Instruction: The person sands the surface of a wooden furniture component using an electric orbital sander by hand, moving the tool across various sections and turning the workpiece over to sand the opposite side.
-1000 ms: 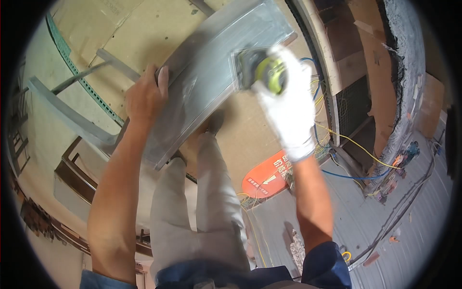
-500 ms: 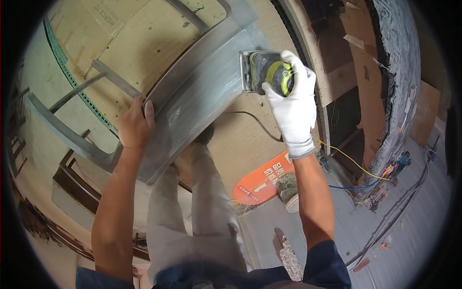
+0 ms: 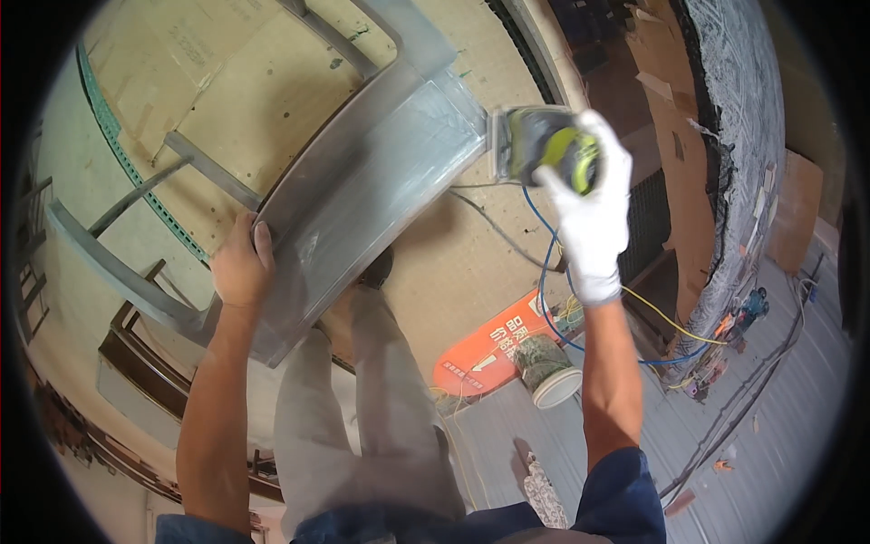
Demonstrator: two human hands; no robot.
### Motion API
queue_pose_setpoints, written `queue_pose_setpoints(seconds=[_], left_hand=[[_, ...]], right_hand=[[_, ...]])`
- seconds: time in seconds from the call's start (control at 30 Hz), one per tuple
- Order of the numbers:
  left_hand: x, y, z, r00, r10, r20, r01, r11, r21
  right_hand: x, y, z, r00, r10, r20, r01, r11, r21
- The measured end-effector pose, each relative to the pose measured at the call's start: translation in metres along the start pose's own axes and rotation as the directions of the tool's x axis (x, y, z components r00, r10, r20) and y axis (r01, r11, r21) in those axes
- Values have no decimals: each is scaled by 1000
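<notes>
A long grey curved panel (image 3: pixel 385 172), joined to a frame with bars, slants across the middle, its surface smeared with pale dust. My bare left hand (image 3: pixel 242 260) grips the panel's left edge, thumb over the rim. In a white glove, my right hand (image 3: pixel 589 213) is wrapped round a green and black power sander (image 3: pixel 553 150) with a square pad. The sander is blurred, tilted on edge, beside the panel's right end; whether it touches the panel I cannot tell.
A blue hose (image 3: pixel 542 299) loops below the sander, by a yellow cord (image 3: pixel 666 317). A bucket (image 3: pixel 556 388) stands beside an orange printed sheet (image 3: pixel 489 344). Another brown frame (image 3: pixel 145 349) is at left. A grey wrapped bulk (image 3: pixel 739 118) rises at right.
My right hand has moved right and slightly down with the sander, off the panel's edge. The blue hose now shows in a loop. My left hand has shifted slightly left and down with the panel.
</notes>
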State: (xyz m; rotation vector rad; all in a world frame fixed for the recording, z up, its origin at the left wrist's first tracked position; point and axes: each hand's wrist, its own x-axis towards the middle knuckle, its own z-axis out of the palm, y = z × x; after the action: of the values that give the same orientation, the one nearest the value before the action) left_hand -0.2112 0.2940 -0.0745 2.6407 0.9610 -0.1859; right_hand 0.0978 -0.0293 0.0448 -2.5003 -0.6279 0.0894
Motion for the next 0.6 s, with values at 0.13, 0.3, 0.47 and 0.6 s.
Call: queue_pose_setpoints(seconds=[0.13, 0.3, 0.47, 0.6], left_hand=[[0, 0, -3, 1000, 9, 11, -9, 1000, 20], [-3, -9, 2, 999, 30, 16, -30, 1000, 8], [-4, -13, -1, 999, 40, 23, -41, 999, 33], [-3, -15, 5, 997, 68, -23, -67, 997, 42]], right_hand=[[-55, -42, 15, 954, 67, 291, -38, 994, -103], [-44, -26, 18, 987, 27, 157, -12, 995, -96], [11, 17, 9, 990, 8, 140, -6, 1000, -17], [56, 92, 8, 841, 287, 459, -471, 807, 358]])
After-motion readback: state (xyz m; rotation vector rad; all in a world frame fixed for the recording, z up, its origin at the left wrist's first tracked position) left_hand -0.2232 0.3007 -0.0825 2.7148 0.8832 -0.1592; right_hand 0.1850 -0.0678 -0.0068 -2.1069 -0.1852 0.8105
